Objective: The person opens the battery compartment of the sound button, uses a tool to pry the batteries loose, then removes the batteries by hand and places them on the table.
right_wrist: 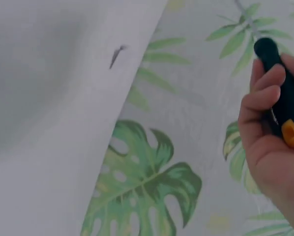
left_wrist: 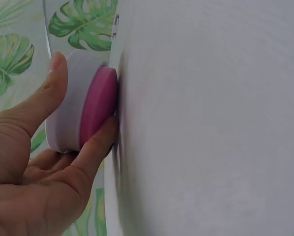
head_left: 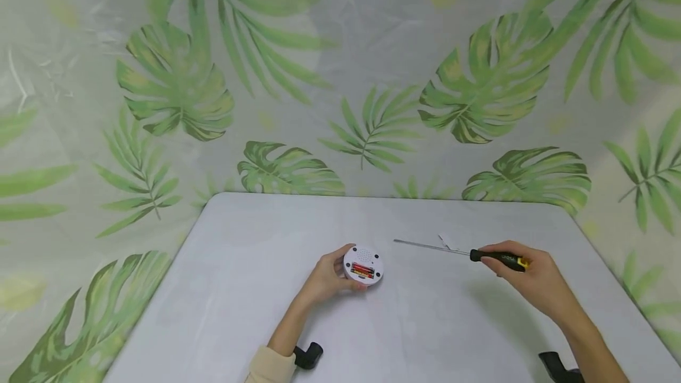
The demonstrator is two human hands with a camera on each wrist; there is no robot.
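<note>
My left hand [head_left: 326,275] grips a small round white device [head_left: 365,255] by its rim, thumb on one side and fingers on the other. Its underside faces up, showing a grid of small holes, dark round dots and an uncovered compartment with red-and-orange batteries [head_left: 363,270]. In the left wrist view the device's pink side [left_wrist: 99,105] faces the tabletop, one finger of the left hand [left_wrist: 53,162] against it. My right hand [head_left: 532,276] holds a screwdriver [head_left: 492,257] by its black-and-yellow handle. The long metal shaft points left, its tip apart from the device.
A small white piece with a dark edge [head_left: 446,243] lies on the white table [head_left: 255,235], behind the screwdriver's shaft. A leaf-patterned sheet [head_left: 372,64] hangs behind the table. Black wrist mounts [head_left: 310,356] show at both forearms.
</note>
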